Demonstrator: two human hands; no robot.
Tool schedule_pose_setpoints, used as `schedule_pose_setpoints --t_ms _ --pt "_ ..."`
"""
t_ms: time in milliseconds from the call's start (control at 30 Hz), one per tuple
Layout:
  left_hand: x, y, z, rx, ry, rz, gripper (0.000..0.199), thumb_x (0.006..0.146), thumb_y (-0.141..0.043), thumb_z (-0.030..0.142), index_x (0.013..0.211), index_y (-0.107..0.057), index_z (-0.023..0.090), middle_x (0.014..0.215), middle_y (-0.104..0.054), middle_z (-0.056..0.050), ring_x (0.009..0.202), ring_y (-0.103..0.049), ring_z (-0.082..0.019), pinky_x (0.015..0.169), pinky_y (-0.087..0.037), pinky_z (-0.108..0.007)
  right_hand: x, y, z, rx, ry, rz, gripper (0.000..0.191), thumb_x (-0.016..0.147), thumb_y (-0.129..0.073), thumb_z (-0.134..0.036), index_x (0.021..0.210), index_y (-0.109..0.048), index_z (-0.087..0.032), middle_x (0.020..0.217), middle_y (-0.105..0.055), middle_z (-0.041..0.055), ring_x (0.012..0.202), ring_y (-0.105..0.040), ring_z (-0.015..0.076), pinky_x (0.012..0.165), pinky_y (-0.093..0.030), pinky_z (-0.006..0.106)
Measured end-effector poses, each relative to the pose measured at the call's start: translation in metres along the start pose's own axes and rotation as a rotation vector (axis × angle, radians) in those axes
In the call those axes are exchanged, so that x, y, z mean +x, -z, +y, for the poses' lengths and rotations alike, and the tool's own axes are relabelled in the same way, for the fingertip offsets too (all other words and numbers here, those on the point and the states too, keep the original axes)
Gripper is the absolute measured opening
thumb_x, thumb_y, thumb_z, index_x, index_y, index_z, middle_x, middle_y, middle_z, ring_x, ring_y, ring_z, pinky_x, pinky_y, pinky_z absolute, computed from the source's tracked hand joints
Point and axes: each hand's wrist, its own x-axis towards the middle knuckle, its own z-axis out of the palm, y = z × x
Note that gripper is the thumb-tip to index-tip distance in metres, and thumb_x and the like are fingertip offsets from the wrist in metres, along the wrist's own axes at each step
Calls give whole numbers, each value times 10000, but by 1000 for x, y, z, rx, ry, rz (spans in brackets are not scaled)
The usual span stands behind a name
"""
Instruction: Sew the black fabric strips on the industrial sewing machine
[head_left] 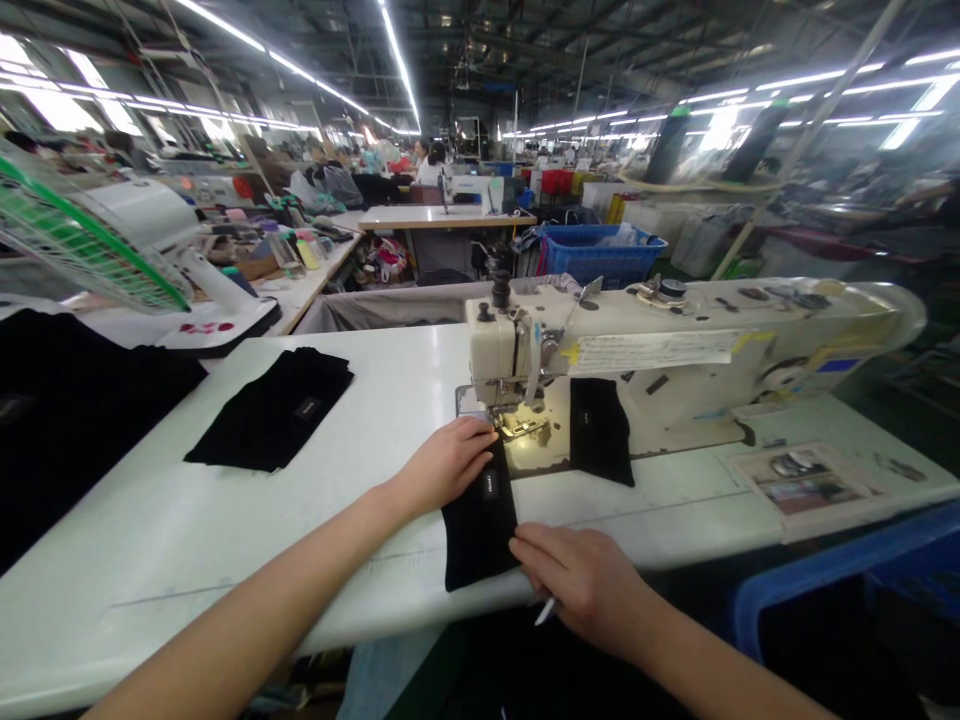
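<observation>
A small black fabric piece with a small label lies on the white table, its far end at the presser foot of a cream sewing machine. My left hand lies flat on the piece's upper left edge beside the needle. At the piece's near right corner rests my right hand, fingers pressing the fabric, with a thin white tool showing under it. Another black piece lies under the machine arm.
A stack of black labelled pieces sits to the left, more black fabric at the far left. A green-guarded fan stands behind. Blue bins and other workstations fill the background; a blue crate is at the near right.
</observation>
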Motion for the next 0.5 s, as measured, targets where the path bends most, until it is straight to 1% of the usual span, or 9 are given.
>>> schedule_pose_setpoints --t_ms 333,400,500 --pt "1 0 -1 3 9 10 262 985 -486 189 1161 -671 129 1177 -645 -129 1084 -607 -247 961 -553 -442 -1 -3 1 20 -25 -2 285 1022 -368 -147 1140 -626 -114 1094 -714 122 779 -701 199 579 -523 304" --pt "1 0 -1 5 10 13 259 982 -488 188 1158 -674 143 1176 -649 -123 1075 -614 -243 957 -557 -440 -1 -4 1 19 -28 -15 282 1019 -378 -148 1149 -626 -114 1098 -713 123 788 -700 199 582 -522 303" --pt "1 1 -1 8 10 11 258 981 -493 189 1156 -674 132 1176 -656 -126 1072 -616 -246 956 -560 -443 -1 -3 1 26 -36 -39 284 1004 -388 -137 1156 -627 -114 1104 -709 125 793 -698 203 580 -520 308"
